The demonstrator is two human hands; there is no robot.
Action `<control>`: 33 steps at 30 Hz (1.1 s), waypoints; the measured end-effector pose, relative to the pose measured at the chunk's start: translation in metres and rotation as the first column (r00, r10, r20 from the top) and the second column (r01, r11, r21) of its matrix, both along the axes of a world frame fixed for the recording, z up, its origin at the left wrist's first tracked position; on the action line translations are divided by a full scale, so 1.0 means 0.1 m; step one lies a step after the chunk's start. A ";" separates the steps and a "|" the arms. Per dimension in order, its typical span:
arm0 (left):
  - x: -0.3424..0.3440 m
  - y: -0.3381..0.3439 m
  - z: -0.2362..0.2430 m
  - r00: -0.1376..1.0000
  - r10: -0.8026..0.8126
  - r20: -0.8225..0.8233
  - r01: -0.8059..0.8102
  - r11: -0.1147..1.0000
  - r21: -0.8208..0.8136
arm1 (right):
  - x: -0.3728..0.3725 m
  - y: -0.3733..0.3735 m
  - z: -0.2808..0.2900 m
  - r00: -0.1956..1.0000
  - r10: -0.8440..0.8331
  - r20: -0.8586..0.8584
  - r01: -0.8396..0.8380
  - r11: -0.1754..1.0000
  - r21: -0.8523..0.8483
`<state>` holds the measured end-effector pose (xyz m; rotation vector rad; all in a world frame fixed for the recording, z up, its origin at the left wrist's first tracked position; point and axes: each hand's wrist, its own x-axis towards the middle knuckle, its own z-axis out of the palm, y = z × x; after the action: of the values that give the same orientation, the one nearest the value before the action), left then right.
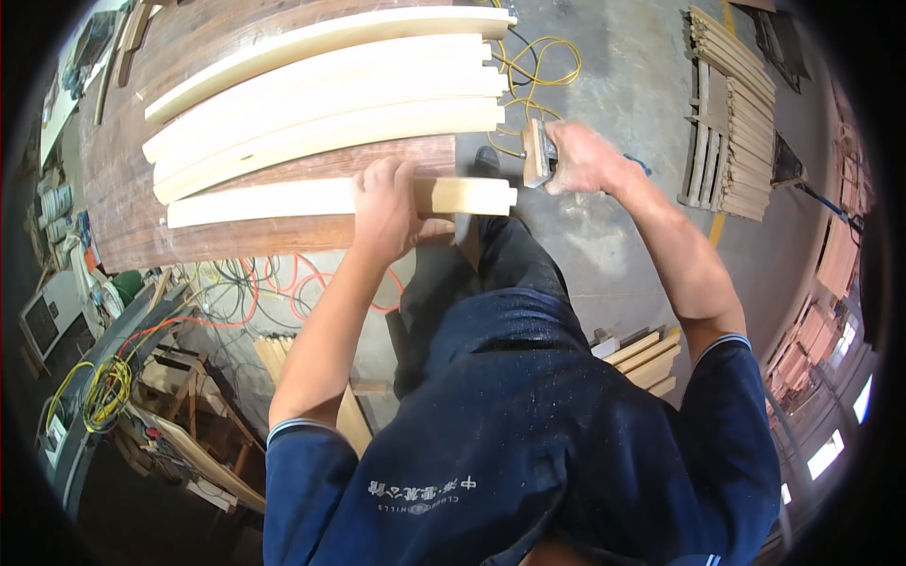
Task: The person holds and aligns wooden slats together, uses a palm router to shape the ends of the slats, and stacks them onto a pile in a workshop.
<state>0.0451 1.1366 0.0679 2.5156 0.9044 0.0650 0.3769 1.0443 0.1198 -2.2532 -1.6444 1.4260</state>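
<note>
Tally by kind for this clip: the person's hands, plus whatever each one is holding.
Hands: 2 (left hand, right hand)
Plank: 1, in the left hand
Block: 1, in the right hand
Total: 4

Upper garment: one dark navy short-sleeved shirt [576, 424], loose in cut, creased across the front and bunched into folds at the waist. Fine pale specks are scattered over the fabric. The left sleeve [307, 491] and the right sleeve [731, 415] are the same navy; each ends in a cuff edged with narrow pale-blue and white striping. Marking: a small pale chest print [422, 492], consisting of a row of larger characters, a line of smaller lettering and a round emblem. Lower garment: dark trousers [530, 264]. Footwear: one dark shoe [487, 162] is visible. Left grip [385, 209] and right grip [583, 158]: bare hands, continuous with bare forearms.
</note>
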 end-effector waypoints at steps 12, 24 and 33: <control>0.36 0.49 -0.20 0.989 -0.119 -0.090 0.134 0.974 0.183 | -0.12 -0.16 0.04 0.988 -0.145 -0.053 0.147 0.988 0.041; 0.63 0.82 0.04 0.923 -0.268 -0.275 0.288 0.957 0.033 | -0.35 0.01 0.00 0.986 0.059 0.156 -0.080 0.988 0.135; 0.64 0.82 0.02 0.916 -0.247 -0.315 0.259 0.966 -0.005 | -0.39 0.10 0.00 0.965 0.121 0.232 -0.152 0.981 0.118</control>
<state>0.1087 1.2185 0.0703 2.7021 0.6851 -0.4165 0.3380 1.0547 0.1203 -2.3363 -1.9312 1.0754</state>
